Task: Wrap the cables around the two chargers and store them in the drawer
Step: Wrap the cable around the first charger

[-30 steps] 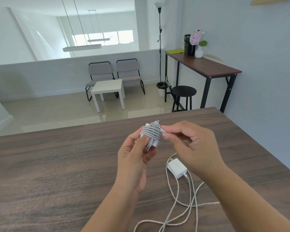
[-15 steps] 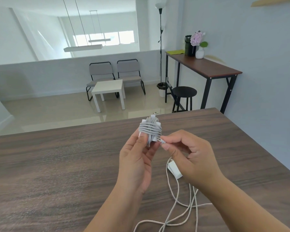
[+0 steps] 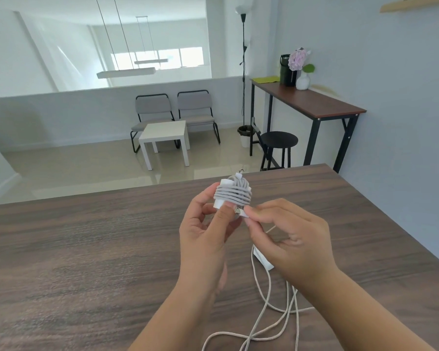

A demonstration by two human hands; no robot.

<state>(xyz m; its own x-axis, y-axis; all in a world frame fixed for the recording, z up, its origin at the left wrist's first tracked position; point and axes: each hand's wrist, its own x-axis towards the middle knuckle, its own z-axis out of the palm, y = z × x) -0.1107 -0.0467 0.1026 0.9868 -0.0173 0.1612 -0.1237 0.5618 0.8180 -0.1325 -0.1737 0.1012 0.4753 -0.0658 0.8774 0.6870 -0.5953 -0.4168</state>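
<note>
Dark wood-grain tabletop (image 3: 74, 249) is filling the foreground, with a pale room of chairs and a side table lying beyond.

Item one: first charger (image 3: 232, 192), white, is being held above the table with grey cable wound in tight turns across its body (winding looks complete or nearly so). Left hand (image 3: 205, 236) is gripping it from below, thumb and fingers curled round the lower end.

Item two: cable end plug (image 3: 240, 212) is sitting just under the bundle, at its right side. Right hand (image 3: 289, 239) is pinching it between thumb and forefinger, so the tucking move probably falls to this nearer hand, going up and leftward into the coils.

Item three: second charger (image 3: 262, 260) is lying on the table, partly hidden under the right hand, its loose cable (image 3: 266, 300) trailing toward the near edge, unwrapped.

Drawer: not in view.
</note>
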